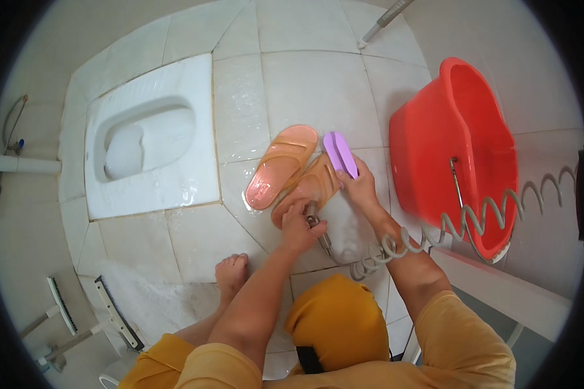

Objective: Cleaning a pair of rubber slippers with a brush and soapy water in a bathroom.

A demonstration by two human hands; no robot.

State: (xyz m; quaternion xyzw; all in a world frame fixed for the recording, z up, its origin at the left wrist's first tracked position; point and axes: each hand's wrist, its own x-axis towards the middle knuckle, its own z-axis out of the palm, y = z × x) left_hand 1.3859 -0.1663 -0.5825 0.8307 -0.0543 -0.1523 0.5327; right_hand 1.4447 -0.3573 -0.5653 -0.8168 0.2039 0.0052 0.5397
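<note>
Two translucent orange sandals lie on the wet white floor tiles: one sandal to the left, the second sandal beside it. My right hand is shut on a purple scrub brush that rests over the second sandal's far end. My left hand grips a metal spray nozzle at that sandal's near end. A coiled grey hose runs from the nozzle to the right.
A red plastic basin stands right of the sandals. A white squat toilet is set in the floor at left. My bare foot is on the tiles. Floor wipers lie at lower left.
</note>
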